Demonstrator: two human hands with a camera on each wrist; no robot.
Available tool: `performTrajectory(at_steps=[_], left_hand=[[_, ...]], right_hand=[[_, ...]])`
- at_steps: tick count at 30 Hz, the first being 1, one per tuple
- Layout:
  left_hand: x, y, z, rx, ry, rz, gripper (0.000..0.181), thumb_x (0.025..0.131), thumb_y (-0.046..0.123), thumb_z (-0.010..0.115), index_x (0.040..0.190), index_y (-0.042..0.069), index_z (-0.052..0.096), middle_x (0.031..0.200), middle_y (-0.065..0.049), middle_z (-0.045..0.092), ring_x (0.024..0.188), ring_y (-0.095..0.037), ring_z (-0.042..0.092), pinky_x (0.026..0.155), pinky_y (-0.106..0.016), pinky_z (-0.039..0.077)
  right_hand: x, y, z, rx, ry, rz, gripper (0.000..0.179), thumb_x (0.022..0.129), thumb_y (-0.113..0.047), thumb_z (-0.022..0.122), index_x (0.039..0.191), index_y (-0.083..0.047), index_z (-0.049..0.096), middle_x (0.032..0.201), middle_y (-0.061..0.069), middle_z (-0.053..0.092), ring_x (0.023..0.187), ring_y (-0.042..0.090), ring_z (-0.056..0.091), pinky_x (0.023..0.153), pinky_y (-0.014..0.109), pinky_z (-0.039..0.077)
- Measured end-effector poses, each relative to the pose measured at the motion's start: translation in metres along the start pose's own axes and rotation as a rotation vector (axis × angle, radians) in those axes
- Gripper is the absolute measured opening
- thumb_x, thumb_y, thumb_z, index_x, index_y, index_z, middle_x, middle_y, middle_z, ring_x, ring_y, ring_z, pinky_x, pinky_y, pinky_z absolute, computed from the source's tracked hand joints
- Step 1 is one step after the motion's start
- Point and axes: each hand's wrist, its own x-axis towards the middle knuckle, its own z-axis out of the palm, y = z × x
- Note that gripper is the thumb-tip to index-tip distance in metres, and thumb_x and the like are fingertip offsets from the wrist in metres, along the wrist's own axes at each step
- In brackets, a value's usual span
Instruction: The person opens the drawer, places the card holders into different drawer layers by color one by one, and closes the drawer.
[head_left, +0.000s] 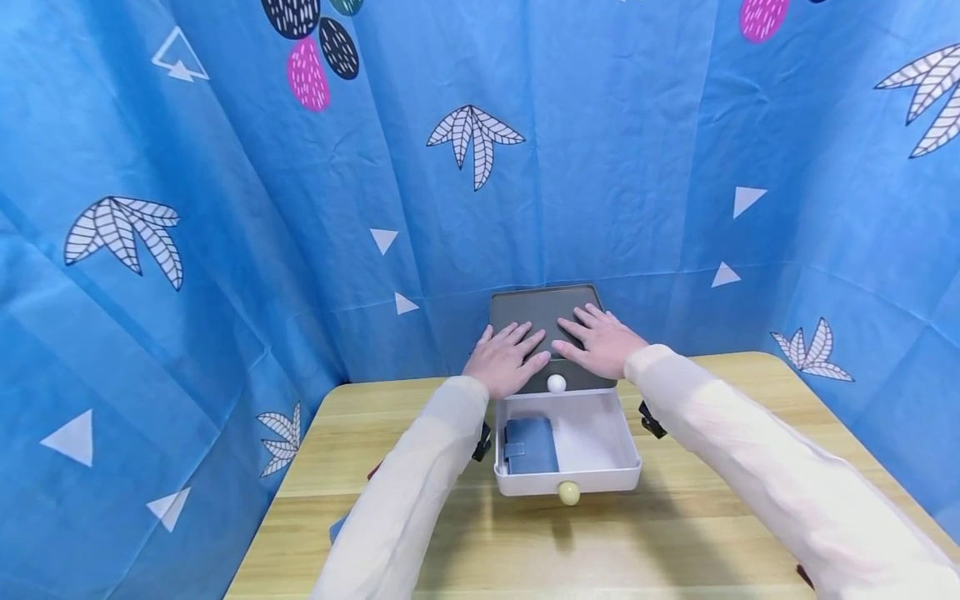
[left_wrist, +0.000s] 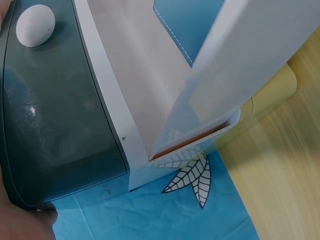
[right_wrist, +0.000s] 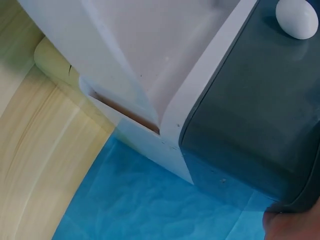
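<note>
A small drawer unit with a dark grey top stands at the back of the table. My left hand lies on the left part of its top, fingers spread. On the right part rests my right hand, its fingers straight too. The dark grey upper drawer with a white knob is closed. Below it, a white drawer with a yellow knob is pulled out. A blue wallet-like case with a flap lies in its left side. Neither hand holds anything.
Behind the unit hangs a blue patterned curtain, close to the table's back edge. A blue object is partly hidden by the left sleeve. At the lower right, a dark red object peeks out beside the right sleeve.
</note>
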Motion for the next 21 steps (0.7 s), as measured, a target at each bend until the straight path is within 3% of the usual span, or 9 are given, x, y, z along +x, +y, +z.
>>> performTrajectory(at_steps=[21], left_hand=[[0.0027,-0.0028,0.0031,-0.021,-0.004,0.003,0.066,0.085,0.066,0.005,0.141,0.034,0.02,0.146,0.006,0.015,0.134,-0.017,0.01,0.105,-0.046,0.003]], right_hand=[[-0.0012,0.0007,0.005,-0.016,-0.003,0.006,0.077,0.081,-0.072,0.01,0.141,-0.026,0.022,0.146,0.01,0.016,0.133,0.029,0.008,0.104,0.048,0.002]])
